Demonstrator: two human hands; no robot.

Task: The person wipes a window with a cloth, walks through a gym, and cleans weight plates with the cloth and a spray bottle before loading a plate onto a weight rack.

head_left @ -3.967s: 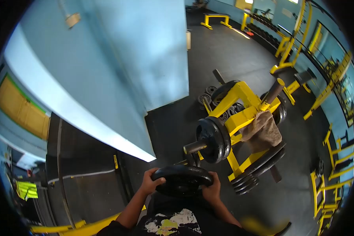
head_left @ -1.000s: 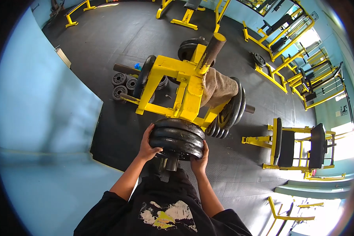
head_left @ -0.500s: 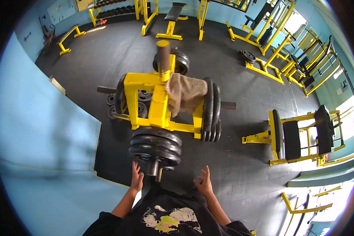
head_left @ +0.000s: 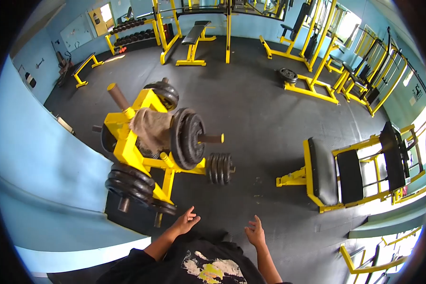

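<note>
My left hand [head_left: 186, 221] is held low in front of my body, fingers stretched out and holding nothing. It is nearest to the black weight plates [head_left: 130, 183] on the near peg of a yellow plate rack [head_left: 128, 144], with a visible gap between them. To its right, my right hand [head_left: 255, 232] hangs over the floor, empty, its fingers extended. A brown towel [head_left: 151, 127] is draped over the rack beside large plates [head_left: 192, 138] on the right-hand peg. Lower on that side sits a stack of smaller plates [head_left: 219, 169].
A padded leg machine [head_left: 323, 173] stands to the right. Farther off are a flat bench [head_left: 194, 35], a dumbbell rack [head_left: 135, 34] and a yellow frame with plates [head_left: 287, 75]. A blue wall [head_left: 47, 156] runs along the left; black rubber flooring [head_left: 255, 128] spreads between.
The view has turned and moved rightward, so the plate rack now lies farther left. My left hand has moved away from the near plates; both hands remain empty.
</note>
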